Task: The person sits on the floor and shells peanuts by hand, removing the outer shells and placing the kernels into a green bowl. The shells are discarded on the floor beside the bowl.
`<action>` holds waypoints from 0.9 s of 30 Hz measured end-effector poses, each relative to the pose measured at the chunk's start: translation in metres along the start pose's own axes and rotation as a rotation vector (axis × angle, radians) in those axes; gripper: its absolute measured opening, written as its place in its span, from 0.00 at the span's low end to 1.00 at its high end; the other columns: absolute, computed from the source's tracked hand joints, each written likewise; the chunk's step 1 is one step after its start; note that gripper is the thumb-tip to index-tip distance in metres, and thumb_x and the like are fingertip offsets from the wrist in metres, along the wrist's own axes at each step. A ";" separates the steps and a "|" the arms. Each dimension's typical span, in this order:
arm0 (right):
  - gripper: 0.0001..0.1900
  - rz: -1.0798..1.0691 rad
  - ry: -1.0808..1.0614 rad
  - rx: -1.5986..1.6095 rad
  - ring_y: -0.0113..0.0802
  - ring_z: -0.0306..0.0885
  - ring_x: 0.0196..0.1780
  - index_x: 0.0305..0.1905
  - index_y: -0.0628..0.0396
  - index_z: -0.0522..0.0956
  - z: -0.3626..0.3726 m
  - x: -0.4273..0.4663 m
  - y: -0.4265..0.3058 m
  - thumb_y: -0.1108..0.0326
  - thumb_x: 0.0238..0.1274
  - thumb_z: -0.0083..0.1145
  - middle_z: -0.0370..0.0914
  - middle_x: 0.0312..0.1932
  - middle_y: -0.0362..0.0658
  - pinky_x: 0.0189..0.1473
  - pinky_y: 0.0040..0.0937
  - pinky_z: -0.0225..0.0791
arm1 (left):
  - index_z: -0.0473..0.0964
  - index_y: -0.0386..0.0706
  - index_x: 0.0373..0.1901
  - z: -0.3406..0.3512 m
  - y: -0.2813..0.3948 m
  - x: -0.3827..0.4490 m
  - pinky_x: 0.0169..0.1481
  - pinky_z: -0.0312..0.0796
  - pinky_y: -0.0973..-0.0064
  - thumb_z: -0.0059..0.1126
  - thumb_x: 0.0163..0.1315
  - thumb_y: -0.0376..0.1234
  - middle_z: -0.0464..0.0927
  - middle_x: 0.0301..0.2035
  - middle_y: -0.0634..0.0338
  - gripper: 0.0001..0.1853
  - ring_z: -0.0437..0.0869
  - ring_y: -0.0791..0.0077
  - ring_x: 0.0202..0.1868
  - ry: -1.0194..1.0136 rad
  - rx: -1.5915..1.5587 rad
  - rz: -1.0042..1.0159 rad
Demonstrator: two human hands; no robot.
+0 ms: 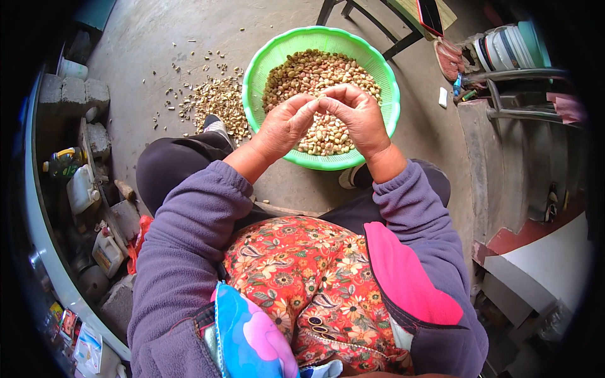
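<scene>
A green plastic basket (pixel 392 108) with a wavy rim stands on the floor before me. It holds unshelled peanuts (pixel 307 66) towards its far side and paler shelled peanut kernels (pixel 326 137) towards its near side. My left hand (pixel 288 123) and my right hand (pixel 357 115) meet above the basket, thumbs and forefingers pinched together on a small peanut (pixel 321 97), mostly hidden by the fingertips. A heap of empty peanut shells (pixel 220 101) lies on the floor to the left of the basket, with loose bits scattered around it.
A wooden stool (pixel 401 28) with a phone (pixel 429 18) on it stands at the upper right. Concrete steps (pixel 487 141) and a metal rail (pixel 520 74) are on the right. Plastic jugs (pixel 82 189) and concrete blocks (pixel 73 90) line the left. My shoe (pixel 217 125) is beside the shells.
</scene>
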State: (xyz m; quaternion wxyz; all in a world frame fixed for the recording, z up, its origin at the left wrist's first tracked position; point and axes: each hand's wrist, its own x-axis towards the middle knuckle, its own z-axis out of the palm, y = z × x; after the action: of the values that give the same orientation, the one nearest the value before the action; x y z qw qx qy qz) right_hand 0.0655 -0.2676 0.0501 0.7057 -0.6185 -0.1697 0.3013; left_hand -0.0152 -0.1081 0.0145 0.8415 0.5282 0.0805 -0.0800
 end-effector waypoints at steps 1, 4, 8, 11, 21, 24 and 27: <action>0.07 0.014 0.017 -0.013 0.21 0.80 0.43 0.46 0.60 0.81 0.001 0.000 0.000 0.72 0.67 0.63 0.83 0.40 0.38 0.49 0.22 0.73 | 0.75 0.41 0.51 0.000 -0.002 0.000 0.25 0.52 0.86 0.50 0.77 0.40 0.62 0.21 0.73 0.13 0.59 0.90 0.22 0.015 0.002 0.015; 0.07 -0.016 -0.006 -0.009 0.21 0.79 0.42 0.46 0.60 0.81 0.003 -0.001 -0.001 0.71 0.68 0.63 0.83 0.40 0.38 0.48 0.21 0.73 | 0.77 0.39 0.49 -0.003 -0.003 -0.001 0.29 0.59 0.85 0.52 0.76 0.39 0.67 0.24 0.70 0.12 0.65 0.87 0.26 0.085 0.281 0.135; 0.06 -0.017 -0.001 -0.061 0.20 0.79 0.42 0.46 0.60 0.81 0.008 0.000 -0.003 0.72 0.68 0.62 0.83 0.40 0.38 0.47 0.21 0.73 | 0.79 0.38 0.46 -0.005 0.003 -0.006 0.39 0.73 0.72 0.54 0.74 0.40 0.79 0.28 0.57 0.14 0.79 0.73 0.30 0.145 0.574 0.312; 0.05 -0.050 -0.020 -0.121 0.20 0.79 0.42 0.44 0.60 0.80 0.009 0.000 -0.004 0.73 0.67 0.62 0.83 0.39 0.38 0.47 0.21 0.73 | 0.79 0.37 0.45 -0.003 0.006 -0.008 0.38 0.73 0.69 0.54 0.73 0.40 0.79 0.27 0.52 0.14 0.80 0.67 0.30 0.138 0.614 0.360; 0.03 -0.493 -0.098 -0.879 0.48 0.79 0.35 0.35 0.54 0.80 0.003 0.001 -0.008 0.72 0.54 0.62 0.77 0.29 0.48 0.38 0.41 0.73 | 0.76 0.34 0.49 -0.022 0.001 0.001 0.39 0.70 0.68 0.49 0.74 0.36 0.76 0.31 0.50 0.14 0.77 0.64 0.33 -0.128 0.924 0.475; 0.04 -0.402 -0.122 -0.712 0.46 0.80 0.37 0.36 0.56 0.81 -0.001 0.001 -0.010 0.73 0.56 0.62 0.79 0.31 0.49 0.41 0.38 0.74 | 0.76 0.36 0.51 -0.017 -0.001 0.005 0.36 0.69 0.69 0.47 0.76 0.35 0.75 0.31 0.54 0.13 0.76 0.65 0.32 -0.101 0.881 0.285; 0.03 -0.430 -0.103 -0.773 0.46 0.80 0.36 0.35 0.56 0.80 -0.005 -0.004 -0.013 0.72 0.56 0.62 0.79 0.31 0.48 0.41 0.38 0.74 | 0.76 0.35 0.33 -0.010 0.002 0.006 0.32 0.67 0.61 0.46 0.74 0.44 0.72 0.20 0.50 0.21 0.74 0.61 0.23 -0.022 0.719 0.186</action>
State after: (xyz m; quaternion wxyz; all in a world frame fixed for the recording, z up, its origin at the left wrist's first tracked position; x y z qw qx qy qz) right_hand 0.0682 -0.2746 0.0625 0.4598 -0.7719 -0.4293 0.0925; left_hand -0.0098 -0.0988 0.0107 0.6067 0.7942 -0.0102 -0.0323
